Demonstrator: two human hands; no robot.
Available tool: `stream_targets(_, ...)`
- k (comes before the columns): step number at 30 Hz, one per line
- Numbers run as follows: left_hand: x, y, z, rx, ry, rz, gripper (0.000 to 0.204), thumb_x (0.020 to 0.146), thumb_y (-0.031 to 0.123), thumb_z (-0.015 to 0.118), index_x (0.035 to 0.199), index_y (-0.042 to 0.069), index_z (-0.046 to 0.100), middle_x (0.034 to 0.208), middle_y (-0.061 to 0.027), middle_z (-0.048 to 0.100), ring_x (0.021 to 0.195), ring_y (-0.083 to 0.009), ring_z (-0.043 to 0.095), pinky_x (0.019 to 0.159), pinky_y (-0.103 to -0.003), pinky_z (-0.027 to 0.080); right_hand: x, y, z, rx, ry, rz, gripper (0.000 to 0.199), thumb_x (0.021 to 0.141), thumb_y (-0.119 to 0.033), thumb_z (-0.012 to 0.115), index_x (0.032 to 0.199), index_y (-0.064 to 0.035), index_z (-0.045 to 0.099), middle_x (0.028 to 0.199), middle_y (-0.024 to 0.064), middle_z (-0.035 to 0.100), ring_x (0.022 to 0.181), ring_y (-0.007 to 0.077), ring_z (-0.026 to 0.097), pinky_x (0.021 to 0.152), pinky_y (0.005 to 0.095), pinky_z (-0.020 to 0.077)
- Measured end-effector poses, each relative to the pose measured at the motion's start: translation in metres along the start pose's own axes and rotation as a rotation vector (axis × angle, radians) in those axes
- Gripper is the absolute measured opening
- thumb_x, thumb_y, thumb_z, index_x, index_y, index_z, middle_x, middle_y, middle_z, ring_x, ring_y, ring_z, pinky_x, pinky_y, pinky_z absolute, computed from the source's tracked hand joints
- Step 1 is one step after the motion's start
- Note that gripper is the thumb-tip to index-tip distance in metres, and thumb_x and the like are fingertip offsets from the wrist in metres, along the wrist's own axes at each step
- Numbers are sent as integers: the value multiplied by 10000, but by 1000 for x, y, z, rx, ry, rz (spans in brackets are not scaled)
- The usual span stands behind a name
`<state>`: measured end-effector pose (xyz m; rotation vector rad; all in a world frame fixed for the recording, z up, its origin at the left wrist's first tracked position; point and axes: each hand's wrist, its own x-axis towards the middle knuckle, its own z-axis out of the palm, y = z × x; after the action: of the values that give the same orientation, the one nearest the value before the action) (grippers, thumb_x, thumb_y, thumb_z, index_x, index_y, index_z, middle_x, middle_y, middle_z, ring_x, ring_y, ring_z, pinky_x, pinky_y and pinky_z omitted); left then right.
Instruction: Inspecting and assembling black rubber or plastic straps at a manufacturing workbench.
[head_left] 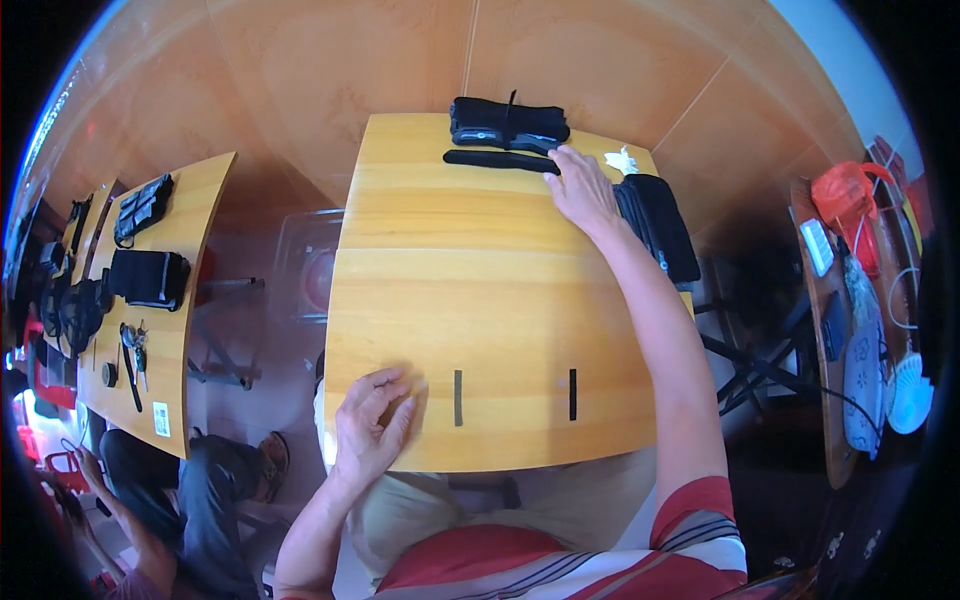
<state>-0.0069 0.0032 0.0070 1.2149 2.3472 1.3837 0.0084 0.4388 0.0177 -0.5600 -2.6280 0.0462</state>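
Observation:
My right hand [585, 190] reaches to the far side of the wooden table [450, 300]. Its fingertips close on the right end of a long, narrow black strip [498, 160], which lies flat. Just behind that strip sits a folded black fabric bundle [510, 124] with a thin band around it. Another folded black fabric piece [658, 228] lies along the right edge, partly behind my right forearm. Near the front left corner, my left hand [374, 420] is loosely curled, thumb apart and nothing in it. To its right lie a short grey-green strip [458, 398] and a short black strip [573, 395].
A crumpled white scrap [621, 160] lies at the far right corner. On the left, another table [170, 290] carries black fabric bundles, keys [139, 350] and a tape roll; a person sits there. At right, a brown surface [820, 400] holds a red plastic bag [850, 200].

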Motion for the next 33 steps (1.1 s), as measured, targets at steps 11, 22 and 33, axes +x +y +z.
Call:
stream_targets(11,2,-6,-4,-16,-10,19,174,795,47,720,958,-3,686,1062,-163,664,961,-317,643,812,-381,524,17,-8,20,-319,-50,-233,193,849,-160,615,979,-17,621,1029,121,646,995,297,566,864,402,487)
stream_targets(22,-13,1,-5,-50,97,79,211,823,47,696,1020,-21,662,1057,-168,661,944,-283,654,806,-348,536,-84,-120,-71,197,59,-218,234,833,-161,676,1020,-31,621,872,140,661,747,328,664,630,444,535)
stream_targets(33,-49,82,-39,-1340,34,-196,379,1005,191,544,1333,10,485,1203,-164,621,832,-151,624,713,-277,532,-226,-211,-193,634,-6,-384,361,789,-28,721,1134,27,633,916,148,662,804,281,679,662,355,547)
